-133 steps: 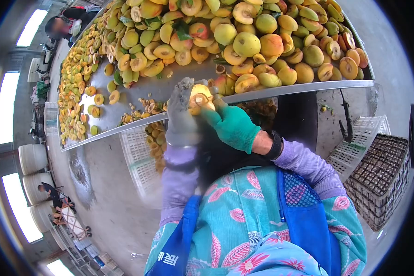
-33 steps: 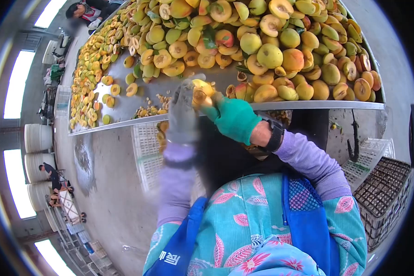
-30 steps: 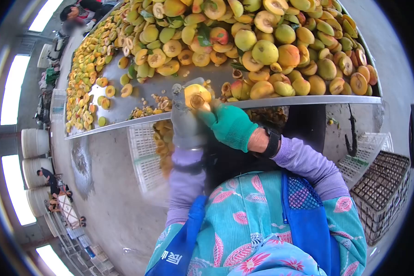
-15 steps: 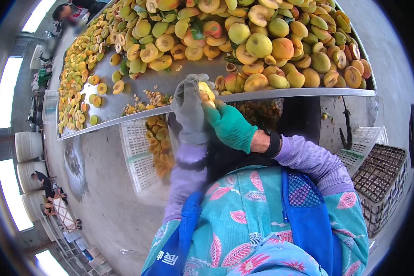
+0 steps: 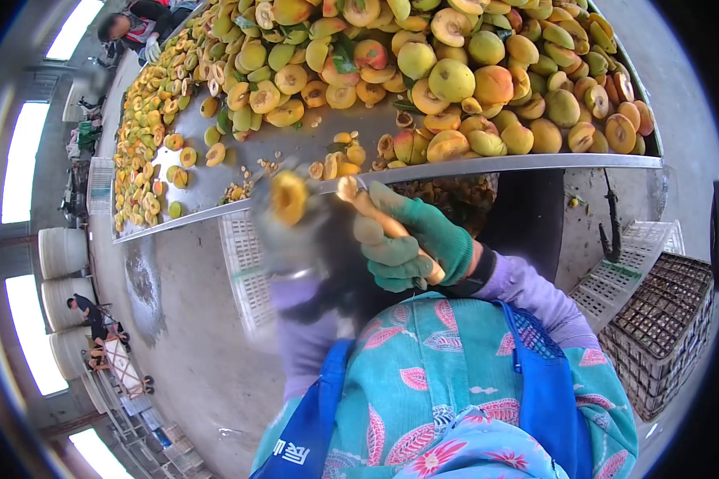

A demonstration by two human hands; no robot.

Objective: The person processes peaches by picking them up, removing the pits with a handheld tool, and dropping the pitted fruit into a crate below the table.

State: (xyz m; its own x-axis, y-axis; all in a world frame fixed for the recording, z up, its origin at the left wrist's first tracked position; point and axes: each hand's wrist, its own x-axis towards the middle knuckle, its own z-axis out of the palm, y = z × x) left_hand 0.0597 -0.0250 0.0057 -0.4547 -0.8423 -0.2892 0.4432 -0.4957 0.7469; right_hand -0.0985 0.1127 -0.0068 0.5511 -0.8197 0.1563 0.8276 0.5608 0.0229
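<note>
My left hand, in a grey glove and blurred by motion, holds a yellow peach half just below the edge of the steel table. My right hand, in a green glove, is closed around the wooden handle of a pitting tool whose spoon-like tip points up toward the table edge. The two hands are apart, the left one lower and further left. A heap of whole and halved peaches covers the table above them.
A white plastic crate stands under the table to the left of my hands. A dark crate and a white crate stand at the right on the concrete floor. Another person works at the table's far end. White barrels line the left.
My hands were together at the table edge, working on the peach half. Now they have separated: the left hand has swung down and left with the half, the right has drawn back with the tool.
</note>
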